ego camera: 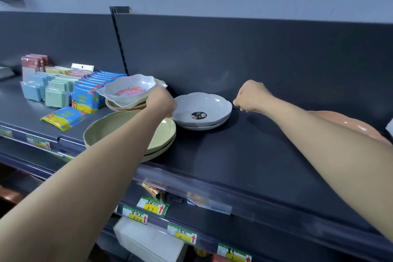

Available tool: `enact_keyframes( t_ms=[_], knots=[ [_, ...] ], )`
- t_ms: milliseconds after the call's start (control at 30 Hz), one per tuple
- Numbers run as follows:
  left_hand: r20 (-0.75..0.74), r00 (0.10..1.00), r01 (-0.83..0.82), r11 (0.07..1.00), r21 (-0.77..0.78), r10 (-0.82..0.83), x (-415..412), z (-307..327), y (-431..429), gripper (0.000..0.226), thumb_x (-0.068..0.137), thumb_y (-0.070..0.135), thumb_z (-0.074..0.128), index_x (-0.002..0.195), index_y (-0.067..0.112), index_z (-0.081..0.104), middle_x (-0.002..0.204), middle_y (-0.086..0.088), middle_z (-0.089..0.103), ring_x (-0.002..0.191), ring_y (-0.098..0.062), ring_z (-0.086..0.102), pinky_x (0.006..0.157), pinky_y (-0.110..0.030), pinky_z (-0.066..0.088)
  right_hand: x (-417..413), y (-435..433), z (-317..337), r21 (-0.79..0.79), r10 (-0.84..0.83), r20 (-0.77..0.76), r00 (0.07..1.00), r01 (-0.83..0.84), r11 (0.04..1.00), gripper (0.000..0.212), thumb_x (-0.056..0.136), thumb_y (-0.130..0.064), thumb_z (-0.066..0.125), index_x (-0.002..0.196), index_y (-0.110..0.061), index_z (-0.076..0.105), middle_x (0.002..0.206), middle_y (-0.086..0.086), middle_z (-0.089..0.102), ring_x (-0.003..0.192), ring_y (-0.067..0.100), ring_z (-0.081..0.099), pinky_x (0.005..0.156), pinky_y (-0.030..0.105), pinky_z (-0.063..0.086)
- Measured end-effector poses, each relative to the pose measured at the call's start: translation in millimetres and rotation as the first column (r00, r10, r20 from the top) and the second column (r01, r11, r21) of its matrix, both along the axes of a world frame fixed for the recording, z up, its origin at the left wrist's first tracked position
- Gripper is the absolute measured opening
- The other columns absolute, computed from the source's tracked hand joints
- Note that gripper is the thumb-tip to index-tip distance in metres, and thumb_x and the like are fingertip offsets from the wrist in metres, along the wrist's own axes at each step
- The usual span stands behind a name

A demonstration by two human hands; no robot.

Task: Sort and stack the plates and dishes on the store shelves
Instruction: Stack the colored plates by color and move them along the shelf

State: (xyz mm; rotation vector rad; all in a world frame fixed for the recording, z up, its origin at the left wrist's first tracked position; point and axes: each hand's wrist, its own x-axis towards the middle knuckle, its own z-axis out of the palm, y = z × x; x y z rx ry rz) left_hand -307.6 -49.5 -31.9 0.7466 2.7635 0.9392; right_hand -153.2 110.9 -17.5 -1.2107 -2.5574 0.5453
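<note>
At mid-shelf (pixel 244 155), close to the rear panel, two grey dishes (pixel 202 108) sit nested; every position below is taken from them.

Your left hand (pixel 161 102) lies at their left rim, between them and the white floral dish (pixel 127 89), which sits tilted on the tan dishes (pixel 123 107) just to the left. The back of the hand hides its fingers, so I cannot tell what they grip, nor which rim. Your right hand (pixel 252 97) is just right of the grey dishes, its fingers curled into a fist with nothing visible in them.

Green plates (pixel 119 127) are stacked in front and to the left, and a pink dish (pixel 350 125) lies well to the right.

Judgement: sorting is partly done and the floral dish is unseated. Steady the tan dishes with your free hand, lift the floral dish clear rather than dragging it, and set it level. The packets (pixel 85 95) far left need no attention.
</note>
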Motion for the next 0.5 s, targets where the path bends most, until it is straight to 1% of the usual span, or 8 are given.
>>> enact_keyframes(
  t_ms=[100,167,200,267,333,367,433,500],
  knots=[
    [-0.042,0.999,-0.017,1.0,0.022,0.018,-5.1,0.9,-1.9,0.033,0.081,-0.001,0.049,0.054,0.01,0.034,0.054,-0.003,0.039,0.051,-0.018,0.038,0.046,-0.024,0.029,-7.8,1.3,0.0,-0.007,0.035,-0.007,0.999,-0.035,0.999,0.011,0.075,-0.002,0.047,0.074,-0.012,0.051,0.075,0.011,0.052,0.067,0.021,0.039,0.061,0.029,0.033],
    [-0.021,1.0,-0.017,0.999,0.051,0.018,-8.9,2.4,-5.0,0.029,0.081,0.002,0.051,0.057,0.009,0.037,0.054,-0.004,0.041,0.05,-0.019,0.038,0.047,-0.025,0.031,-15.2,-1.2,1.2,-0.015,0.066,-0.012,0.998,-0.067,0.998,0.009,0.077,-0.003,0.049,0.073,-0.011,0.049,0.076,0.013,0.053,0.067,0.022,0.037,0.062,0.029,0.032],
    [-0.001,1.0,-0.018,0.997,0.072,0.019,-9.7,4.1,-8.1,0.024,0.082,0.005,0.053,0.06,0.008,0.042,0.055,-0.005,0.044,0.052,-0.021,0.043,0.05,-0.025,0.035,-21.2,-3.2,2.2,-0.021,0.09,-0.02,0.996,-0.09,0.996,0.008,0.078,-0.004,0.049,0.073,-0.01,0.049,0.079,0.015,0.056,0.067,0.022,0.038,0.062,0.029,0.033],
    [0.015,0.999,-0.044,0.993,0.106,0.043,-10.7,9.3,-17.3,0.01,0.084,0.01,0.057,0.079,0.002,0.057,0.062,-0.008,0.052,0.064,-0.028,0.054,0.06,-0.03,0.045,-37.0,-7.9,5.1,-0.031,0.137,-0.05,0.989,-0.138,0.99,0.004,0.08,-0.006,0.05,0.078,-0.005,0.054,0.086,0.016,0.063,0.067,0.022,0.042,0.063,0.029,0.036],
    [0.006,0.996,-0.091,0.99,0.109,0.091,-17.7,13.7,-27.6,0.022,0.085,0.013,0.056,0.099,-0.004,0.062,0.079,-0.015,0.061,0.077,-0.03,0.06,0.074,-0.033,0.051,-55.1,-12.7,7.8,-0.039,0.188,-0.077,0.979,-0.191,0.981,0.02,0.083,-0.01,0.054,0.091,0.008,0.06,0.094,0.018,0.069,0.067,0.022,0.045,0.063,0.029,0.038],
    [-0.012,0.994,-0.111,0.989,0.094,0.113,-20.3,17.4,-34.7,0.025,0.086,0.013,0.055,0.101,-0.005,0.063,0.085,-0.018,0.062,0.08,-0.031,0.06,0.078,-0.034,0.052,-64.0,-16.0,9.4,-0.04,0.222,-0.088,0.971,-0.226,0.973,0.026,0.085,-0.013,0.055,0.097,0.009,0.062,0.097,0.019,0.07,0.066,0.022,0.046,0.063,0.029,0.04],
    [-0.048,0.989,-0.137,0.987,0.082,0.141,-24.6,24.5,-50.7,0.018,0.088,0.013,0.055,0.091,-0.001,0.065,0.086,-0.017,0.062,0.082,-0.032,0.06,0.082,-0.038,0.053,-81.3,-26.2,12.3,-0.032,0.284,-0.099,0.954,-0.289,0.957,0.03,0.087,-0.019,0.057,0.099,0.007,0.065,0.097,0.02,0.071,0.067,0.023,0.05,0.063,0.03,0.042],
    [-0.081,0.981,-0.165,0.98,0.115,0.175,-31.1,28.4,-67.1,0.015,0.088,0.012,0.056,0.083,0.001,0.064,0.087,-0.02,0.064,0.084,-0.035,0.064,0.086,-0.042,0.053,-98.3,-38.2,13.7,-0.028,0.334,-0.098,0.937,-0.338,0.941,0.029,0.086,-0.021,0.056,0.09,0.006,0.064,0.092,0.018,0.071,0.067,0.024,0.052,0.063,0.03,0.044]
  ],
)
